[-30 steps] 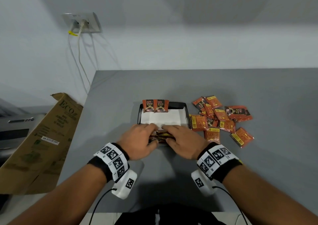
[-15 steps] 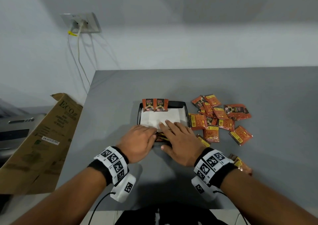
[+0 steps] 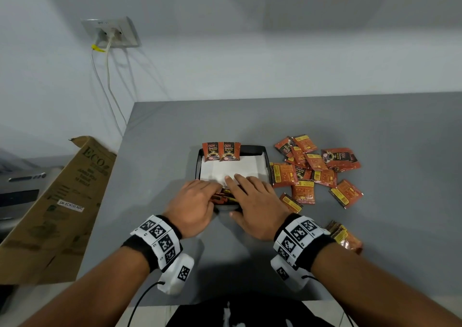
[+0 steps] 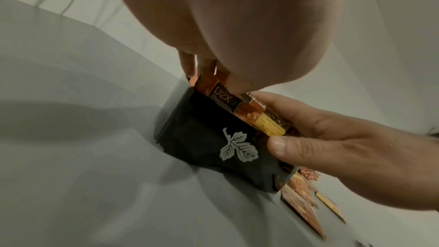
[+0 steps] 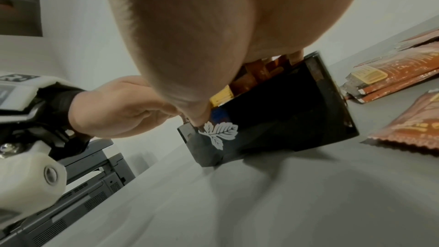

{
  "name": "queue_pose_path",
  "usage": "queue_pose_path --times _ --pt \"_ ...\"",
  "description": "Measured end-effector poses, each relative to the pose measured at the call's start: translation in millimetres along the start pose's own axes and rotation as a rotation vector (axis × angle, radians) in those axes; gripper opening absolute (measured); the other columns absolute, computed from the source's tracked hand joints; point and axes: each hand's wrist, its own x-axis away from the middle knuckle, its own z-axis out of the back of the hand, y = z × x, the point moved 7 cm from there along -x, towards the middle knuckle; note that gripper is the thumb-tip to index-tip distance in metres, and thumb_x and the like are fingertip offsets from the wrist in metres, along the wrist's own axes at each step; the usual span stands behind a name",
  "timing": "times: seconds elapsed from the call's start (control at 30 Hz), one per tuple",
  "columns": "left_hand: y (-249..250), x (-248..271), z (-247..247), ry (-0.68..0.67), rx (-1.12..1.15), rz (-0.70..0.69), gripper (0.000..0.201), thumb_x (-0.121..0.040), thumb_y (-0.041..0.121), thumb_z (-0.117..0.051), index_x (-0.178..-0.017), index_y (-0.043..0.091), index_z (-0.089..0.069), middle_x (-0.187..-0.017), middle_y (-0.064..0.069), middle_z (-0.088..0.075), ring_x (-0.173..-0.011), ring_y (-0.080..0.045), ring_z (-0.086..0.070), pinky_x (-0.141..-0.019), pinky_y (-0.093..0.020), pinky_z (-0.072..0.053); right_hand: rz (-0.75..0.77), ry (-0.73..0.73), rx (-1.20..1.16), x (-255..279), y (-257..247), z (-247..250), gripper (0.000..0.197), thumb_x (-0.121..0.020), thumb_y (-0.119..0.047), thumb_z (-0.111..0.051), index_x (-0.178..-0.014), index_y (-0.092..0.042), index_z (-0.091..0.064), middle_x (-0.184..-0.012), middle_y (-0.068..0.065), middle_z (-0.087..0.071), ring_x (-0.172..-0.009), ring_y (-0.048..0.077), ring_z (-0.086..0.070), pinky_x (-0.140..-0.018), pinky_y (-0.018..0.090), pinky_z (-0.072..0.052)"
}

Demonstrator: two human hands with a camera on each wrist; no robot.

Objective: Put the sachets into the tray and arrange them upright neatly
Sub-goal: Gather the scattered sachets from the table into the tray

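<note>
A black tray (image 3: pixel 255 148) lined with white paper stands mid-table, with two orange sachets (image 3: pixel 221 151) upright against its far wall. At the near wall, which bears a leaf logo (image 4: pixel 235 149), a bundle of sachets (image 3: pixel 223 194) stands on edge. My left hand (image 3: pixel 197 196) curls its fingers over the bundle's left end. My right hand (image 3: pixel 250 196) lies over the right end, fingers behind the sachets (image 4: pixel 249 112) and thumb (image 4: pixel 280 144) on the outside of the wall. The lower part of the bundle is hidden in the tray (image 5: pixel 285 119).
Several loose sachets (image 3: pixel 315 169) lie scattered to the right of the tray, and a small stack (image 3: pixel 343 236) sits beside my right wrist. A cardboard box (image 3: pixel 57 201) and a printer (image 3: pixel 17 189) stand off the table's left edge. Cables hang from a wall socket (image 3: pixel 110 33).
Both hands have settled the bundle lower against the tray's near wall. My right fingers have stretched forward over it. The small stack by my right wrist has come into view.
</note>
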Motion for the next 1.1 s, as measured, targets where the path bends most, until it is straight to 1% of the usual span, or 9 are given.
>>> queue_pose_path --times 0.1,0.23,0.47,0.63,0.73,0.8,0.9,1.0,1.1 --pt "-0.4 -1.8 1.5 0.014 0.008 0.013 0.062 -0.083 0.034 -0.027 -0.134 0.014 -0.055 -0.129 -0.004 -0.064 -0.119 -0.02 -0.056 -0.112 -0.033 -0.032 0.001 0.012 -0.018 1.3 1.4 1.5 0.078 -0.095 -0.056 -0.04 -0.157 -0.021 -0.008 -0.162 0.006 -0.023 -0.144 0.03 -0.027 -0.117 0.052 -0.026" --pt "0.2 -1.7 1.6 0.028 0.029 0.029 0.053 -0.084 0.035 -0.035 -0.128 0.017 -0.057 -0.12 -0.004 -0.068 -0.109 -0.022 -0.061 -0.106 -0.037 -0.041 0.007 0.041 -0.053 5.8 2.4 6.2 0.08 -0.094 -0.057 -0.044 -0.157 -0.02 -0.012 -0.161 0.006 -0.025 -0.144 0.028 -0.028 -0.117 0.051 -0.028" --pt "9.1 -7.9 15.9 0.082 0.07 0.08 0.053 -0.084 0.034 -0.05 -0.134 0.014 -0.056 -0.125 -0.007 -0.066 -0.112 -0.026 -0.061 -0.101 -0.038 -0.044 -0.056 0.097 -0.154 12.3 25.3 31.6 0.086 -0.089 -0.07 -0.043 -0.156 -0.022 -0.018 -0.159 0.003 -0.027 -0.145 0.026 -0.025 -0.117 0.05 -0.026" --pt "11.3 -16.6 8.7 -0.041 0.041 0.092 0.062 -0.077 0.034 -0.056 -0.137 0.021 -0.052 -0.127 -0.002 -0.063 -0.113 -0.021 -0.059 -0.097 -0.035 -0.049 -0.052 0.05 -0.184 15.1 42.2 34.3 0.077 -0.09 -0.057 -0.055 -0.152 -0.02 -0.028 -0.151 0.001 -0.037 -0.139 0.022 -0.033 -0.118 0.045 -0.03" --pt "4.4 -17.5 1.2 -0.109 0.033 0.141 0.06 -0.078 0.023 -0.059 -0.137 0.025 -0.048 -0.124 -0.002 -0.064 -0.106 -0.021 -0.063 -0.088 -0.035 -0.054 -0.063 -0.006 -0.149 6.4 38.8 27.0 0.075 -0.092 -0.049 -0.054 -0.154 -0.017 -0.025 -0.155 0.003 -0.038 -0.142 0.025 -0.032 -0.119 0.046 -0.025" --pt "3.7 -17.7 0.5 -0.107 0.048 0.151 0.059 -0.079 0.018 -0.061 -0.136 0.022 -0.048 -0.123 -0.002 -0.062 -0.105 -0.022 -0.062 -0.087 -0.033 -0.052 -0.091 -0.017 -0.125 -4.7 35.9 27.4 0.071 -0.092 -0.047 -0.053 -0.151 -0.016 -0.029 -0.148 0.005 -0.046 -0.134 0.027 -0.04 -0.115 0.048 -0.028" --pt "2.6 -19.6 0.4 -0.106 0.081 0.163 0.049 -0.078 0.016 -0.061 -0.125 0.023 -0.054 -0.117 0.001 -0.059 -0.102 -0.02 -0.06 -0.087 -0.032 -0.051 -0.093 -0.041 -0.067 -16.8 31.4 29.1 0.062 -0.088 -0.048 -0.054 -0.14 -0.017 -0.041 -0.133 0.005 -0.053 -0.123 0.027 -0.045 -0.109 0.048 -0.034" --pt "-1.7 -22.3 -0.3 -0.094 0.12 0.17 0.034 -0.075 0.019 -0.06 -0.108 0.026 -0.056 -0.106 0.005 -0.057 -0.095 -0.017 -0.057 -0.084 -0.035 -0.051 -0.121 -0.083 -0.037 -24.9 34.7 29.1 0.062 -0.084 -0.05 -0.057 -0.135 -0.016 -0.047 -0.135 0.009 -0.045 -0.129 0.03 -0.039 -0.109 0.047 -0.036" --pt "-1.5 -25.6 -1.1 -0.101 0.131 0.161 0.029 -0.075 0.019 -0.06 -0.104 0.024 -0.056 -0.105 0.005 -0.058 -0.095 -0.016 -0.057 -0.083 -0.034 -0.051 -0.158 -0.157 -0.041 -36.0 34.5 27.0 0.058 -0.083 -0.045 -0.057 -0.131 -0.014 -0.044 -0.133 0.01 -0.048 -0.129 0.033 -0.042 -0.107 0.048 -0.038"
